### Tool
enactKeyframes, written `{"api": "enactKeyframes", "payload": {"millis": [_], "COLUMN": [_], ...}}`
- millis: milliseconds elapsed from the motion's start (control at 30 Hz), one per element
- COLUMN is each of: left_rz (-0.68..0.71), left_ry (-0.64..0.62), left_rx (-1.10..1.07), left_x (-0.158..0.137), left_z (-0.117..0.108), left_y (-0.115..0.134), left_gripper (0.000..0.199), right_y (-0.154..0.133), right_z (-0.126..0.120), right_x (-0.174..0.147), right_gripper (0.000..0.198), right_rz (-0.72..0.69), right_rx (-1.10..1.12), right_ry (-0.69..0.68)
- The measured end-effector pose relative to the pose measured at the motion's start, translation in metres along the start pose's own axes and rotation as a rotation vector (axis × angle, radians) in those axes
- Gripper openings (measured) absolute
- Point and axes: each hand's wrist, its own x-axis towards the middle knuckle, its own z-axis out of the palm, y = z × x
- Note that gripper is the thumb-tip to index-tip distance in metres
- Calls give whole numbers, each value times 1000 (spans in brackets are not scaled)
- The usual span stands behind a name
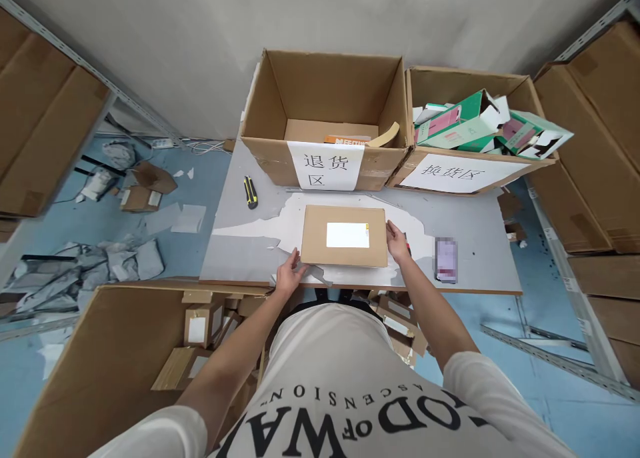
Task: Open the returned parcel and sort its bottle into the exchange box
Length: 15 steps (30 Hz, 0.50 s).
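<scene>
A flat, closed cardboard box (345, 251) with a white label on top lies on the table in front of me. My left hand (290, 271) holds its near left corner, thumb and fingers against the cardboard. On the opposite side, my right hand (397, 241) grips the right edge with fingers curled at the side. Beneath the box spreads a torn white patch (290, 218) of the tabletop. A small red and black object (409, 246) peeks out beside my right wrist, mostly hidden.
A labelled carton (280, 168) and another carton (395, 178) of green packaging (455, 125) stand at the back. A utility knife (251, 193) lies left, a blurred phone-like item (446, 259) right. A large bin (135, 311) with small boxes (197, 328) stands below left.
</scene>
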Motion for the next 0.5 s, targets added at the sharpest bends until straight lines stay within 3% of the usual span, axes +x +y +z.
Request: {"api": "enactKeyframes", "payload": {"millis": [67, 167, 267, 400, 500], "left_rz": [15, 33, 15, 93, 204], "left_ry": [-50, -164, -204, -217, -205], "left_rx": [10, 19, -13, 4, 112], "left_x": [8, 15, 16, 11, 8], "left_z": [-2, 0, 4, 0, -7], "left_y": [0, 1, 5, 22, 47], "left_gripper": [71, 48, 34, 37, 44], "right_y": [15, 37, 44, 25, 1], "right_z": [-7, -8, 1, 3, -7], "right_x": [-28, -67, -84, -86, -84], "right_gripper": [67, 64, 55, 50, 49], "right_rz": [16, 45, 66, -3, -35], "right_rx": [-64, -180, -173, -102, -194], "right_ry": [-73, -200, -189, -155, -93]}}
